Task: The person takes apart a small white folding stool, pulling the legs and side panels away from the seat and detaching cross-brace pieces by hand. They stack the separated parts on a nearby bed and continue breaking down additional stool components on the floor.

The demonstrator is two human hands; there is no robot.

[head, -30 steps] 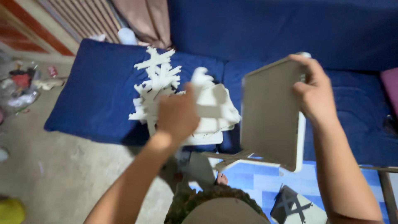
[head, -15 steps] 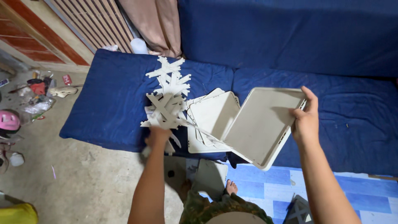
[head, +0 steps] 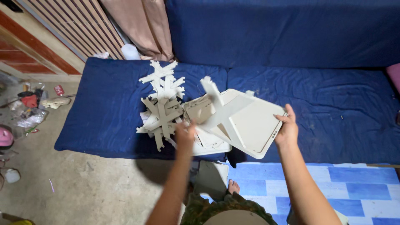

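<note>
Cream square plastic panel (head: pixel 250 125) now lies tilted low over the blue sofa seat (head: pixel 333 112), no longer upright. Our right hand (head: pixel 286 131) grips its right edge; our left hand (head: pixel 184 135) closes on the cream cross-shaped piece (head: pixel 221 110) beside the stacked crosses (head: pixel 162 104).

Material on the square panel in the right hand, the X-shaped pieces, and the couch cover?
Square panel: looks like moulded plastic, off-white, matte, with a raised rim and rounded corners; painted board can't be ruled out.
X-shaped pieces: same off-white, flat and rigid with notched ends, probably plastic too.
Couch cover: woven fabric, dark blue, wrinkled and dull.
</note>
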